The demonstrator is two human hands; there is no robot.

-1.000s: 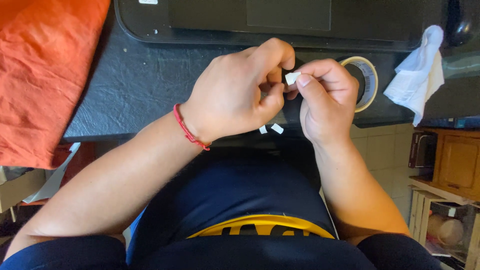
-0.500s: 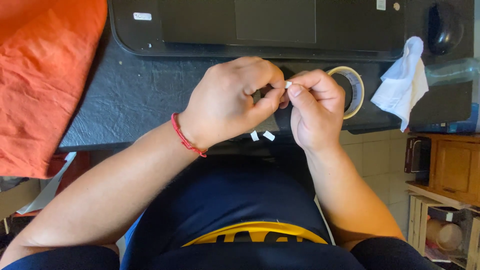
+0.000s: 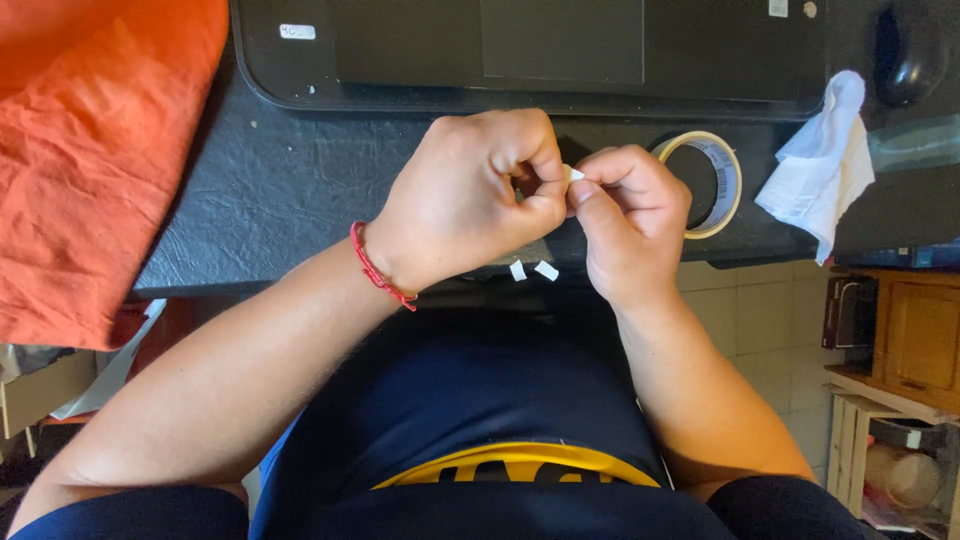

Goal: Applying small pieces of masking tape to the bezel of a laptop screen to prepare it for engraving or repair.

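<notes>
My left hand (image 3: 470, 195), with a red cord bracelet (image 3: 375, 268) on its wrist, and my right hand (image 3: 630, 215) meet over the front edge of a black table (image 3: 290, 205). Between their fingertips they pinch a small white piece of tape (image 3: 575, 174). Two small white tape bits (image 3: 532, 270) stick at the table's edge just below the hands. A roll of pale masking tape (image 3: 712, 185) lies flat on the table right behind my right hand.
A black laptop (image 3: 540, 50) sits at the back of the table. An orange cloth (image 3: 95, 150) covers the left. At the right lie a crumpled white tissue (image 3: 820, 175) and a black mouse (image 3: 905, 55). Wooden shelving (image 3: 900, 340) stands lower right.
The view has shifted a little, so hands and table appear lower in the picture. Both hands stay together on the tape piece, with the fingers slightly reworked.
</notes>
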